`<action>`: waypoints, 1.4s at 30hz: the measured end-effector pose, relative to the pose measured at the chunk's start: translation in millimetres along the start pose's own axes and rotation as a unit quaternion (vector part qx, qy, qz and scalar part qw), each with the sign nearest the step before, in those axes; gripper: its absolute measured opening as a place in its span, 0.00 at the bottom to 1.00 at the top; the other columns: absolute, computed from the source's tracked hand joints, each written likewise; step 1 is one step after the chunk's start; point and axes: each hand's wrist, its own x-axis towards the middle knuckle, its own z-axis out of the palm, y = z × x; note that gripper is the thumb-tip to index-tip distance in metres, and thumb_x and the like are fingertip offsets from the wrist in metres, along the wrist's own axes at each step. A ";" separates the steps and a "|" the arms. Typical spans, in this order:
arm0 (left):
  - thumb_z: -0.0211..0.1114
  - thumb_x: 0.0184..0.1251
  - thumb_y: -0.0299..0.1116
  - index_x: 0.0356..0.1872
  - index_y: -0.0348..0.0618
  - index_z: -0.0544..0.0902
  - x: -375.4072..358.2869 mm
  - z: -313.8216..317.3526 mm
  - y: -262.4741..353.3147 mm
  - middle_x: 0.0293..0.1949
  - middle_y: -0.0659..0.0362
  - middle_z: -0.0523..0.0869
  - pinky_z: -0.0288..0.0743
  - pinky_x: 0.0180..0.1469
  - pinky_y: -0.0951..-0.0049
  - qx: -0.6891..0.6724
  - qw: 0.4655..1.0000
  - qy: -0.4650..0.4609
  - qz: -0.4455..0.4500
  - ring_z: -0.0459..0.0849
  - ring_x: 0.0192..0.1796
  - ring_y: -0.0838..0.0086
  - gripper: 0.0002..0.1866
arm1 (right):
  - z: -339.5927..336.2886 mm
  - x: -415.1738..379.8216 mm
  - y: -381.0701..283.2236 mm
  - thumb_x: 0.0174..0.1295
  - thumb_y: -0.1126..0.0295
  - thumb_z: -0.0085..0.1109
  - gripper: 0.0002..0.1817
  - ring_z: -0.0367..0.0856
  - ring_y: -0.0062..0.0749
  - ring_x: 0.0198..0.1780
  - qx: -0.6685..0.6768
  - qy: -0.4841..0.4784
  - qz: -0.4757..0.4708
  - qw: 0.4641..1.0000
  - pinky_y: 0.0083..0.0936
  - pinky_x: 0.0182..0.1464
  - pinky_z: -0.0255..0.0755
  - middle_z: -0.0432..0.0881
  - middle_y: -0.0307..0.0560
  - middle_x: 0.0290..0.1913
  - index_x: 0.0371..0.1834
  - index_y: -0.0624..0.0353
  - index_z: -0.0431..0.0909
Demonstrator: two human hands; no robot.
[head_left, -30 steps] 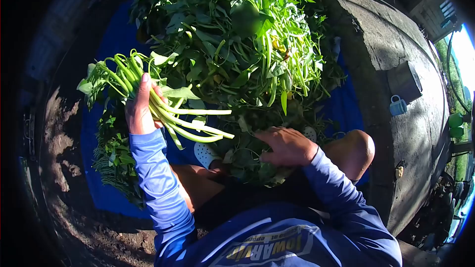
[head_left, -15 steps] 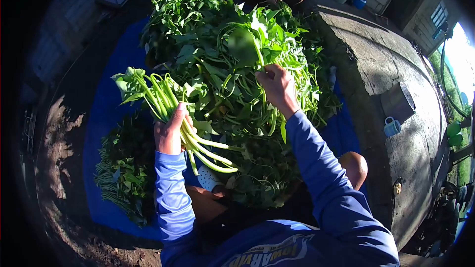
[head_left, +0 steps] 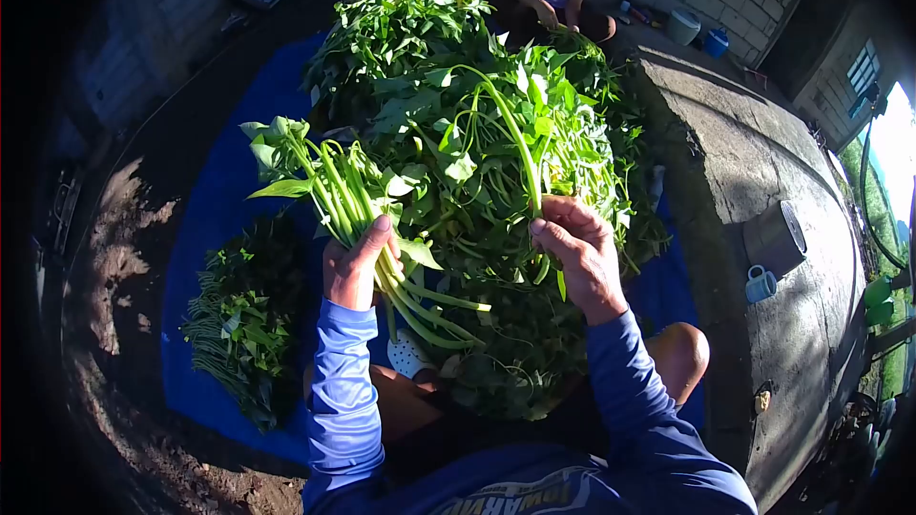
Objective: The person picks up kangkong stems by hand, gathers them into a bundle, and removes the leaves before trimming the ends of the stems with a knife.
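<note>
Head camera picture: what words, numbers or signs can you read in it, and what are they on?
"OWAR", as best I can tell: part of a bigger word on the blue shirt; its end letters are unclear.
Smaller print beside it: too blurred to read.
I can read nothing else.

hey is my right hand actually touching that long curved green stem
Touching. The head view shows the right hand pinching the curved green stem between thumb and fingertips.

The blue shirt (head_left: 496,465) bears a printed word (head_left: 534,498) in which "OWARV" seems readable, its ends unclear; smaller lettering beside it is illegible.
</note>
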 end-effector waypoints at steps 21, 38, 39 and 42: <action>0.73 0.75 0.38 0.47 0.34 0.89 -3.2 38.8 -74.5 0.33 0.58 0.90 0.79 0.40 0.74 -0.053 0.990 -0.124 -0.034 0.87 0.33 0.75 0.15 | 42.4 -75.9 58.4 0.73 0.72 0.65 0.14 0.89 0.49 0.48 -0.258 -0.142 -0.107 0.950 0.36 0.52 0.82 0.87 0.58 0.45 0.57 0.69 0.85; 0.72 0.74 0.35 0.48 0.34 0.91 9.4 13.9 -55.7 0.36 0.58 0.91 0.83 0.40 0.73 0.005 0.999 -0.039 0.033 0.90 0.34 0.75 0.13 | -42.1 127.8 43.6 0.54 0.61 0.71 0.22 0.87 0.36 0.39 -0.459 0.060 0.001 0.886 0.36 0.43 0.80 0.88 0.48 0.41 0.52 0.58 0.87; 0.71 0.75 0.36 0.47 0.34 0.90 9.3 10.5 -52.1 0.35 0.58 0.91 0.83 0.40 0.73 0.024 0.998 -0.052 0.039 0.90 0.34 0.76 0.13 | -44.7 126.6 44.1 0.55 0.62 0.73 0.23 0.85 0.31 0.39 -0.387 0.050 -0.014 0.920 0.34 0.42 0.80 0.87 0.44 0.40 0.53 0.60 0.86; 0.71 0.74 0.36 0.47 0.34 0.90 12.5 1.4 -58.9 0.37 0.59 0.92 0.83 0.43 0.73 0.088 0.989 -0.052 0.107 0.90 0.37 0.76 0.14 | -29.6 96.6 9.7 0.60 0.62 0.75 0.24 0.86 0.31 0.45 -0.285 -0.012 0.013 0.958 0.30 0.49 0.80 0.89 0.46 0.46 0.57 0.62 0.83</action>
